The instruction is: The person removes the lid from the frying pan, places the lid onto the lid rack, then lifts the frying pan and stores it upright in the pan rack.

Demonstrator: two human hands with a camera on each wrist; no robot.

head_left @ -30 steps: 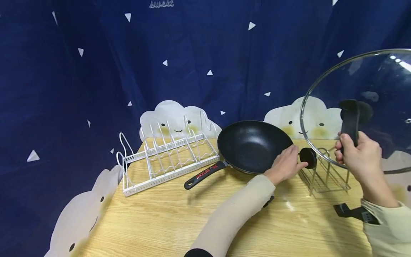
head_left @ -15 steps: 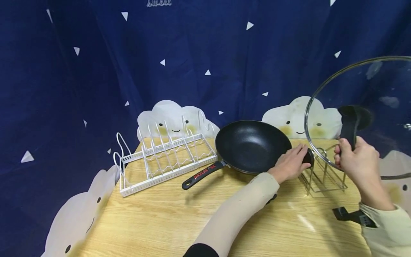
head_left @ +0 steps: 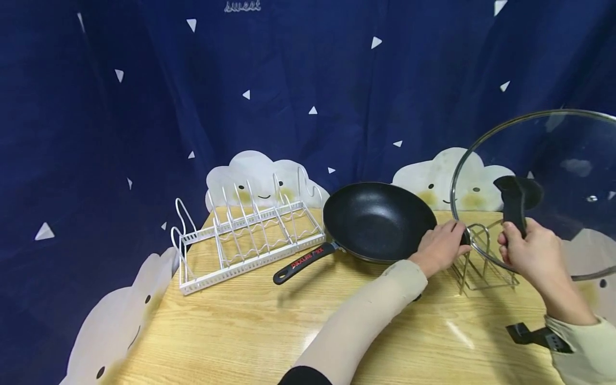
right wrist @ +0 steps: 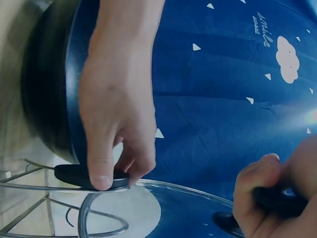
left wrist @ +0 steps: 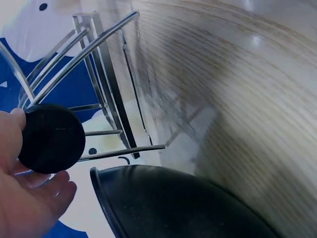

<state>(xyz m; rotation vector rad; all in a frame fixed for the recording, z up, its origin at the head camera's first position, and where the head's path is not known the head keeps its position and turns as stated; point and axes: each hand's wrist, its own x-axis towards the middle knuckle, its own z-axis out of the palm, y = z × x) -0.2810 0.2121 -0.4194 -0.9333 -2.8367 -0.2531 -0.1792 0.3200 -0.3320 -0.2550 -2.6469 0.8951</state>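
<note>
My right hand (head_left: 536,254) grips the black handle (head_left: 514,206) of a large clear glass lid (head_left: 572,144), held upright at the right. The lid's metal-edged rim overlaps a small metal wire rack (head_left: 486,283) in the head view. My left hand (head_left: 440,246) reaches past the wok and holds a round black disc (left wrist: 52,139) at the rack's left end, thumb and fingers on its edge. In the right wrist view the disc (right wrist: 74,176) shows edge-on beside the rack wires, near the lid's rim. A black wok (head_left: 380,222) rests just left of the left hand.
A white wire rack (head_left: 255,254) with several upright dividers stands on the wooden table (head_left: 231,331), left of the wok. The wok's handle (head_left: 305,263) points toward the front left. Behind hangs a blue curtain (head_left: 289,69) with white triangles and clouds.
The lid has come down with my right hand, its rim now lower by the small rack. My left hand has shifted right from the wok's edge onto the black disc.
</note>
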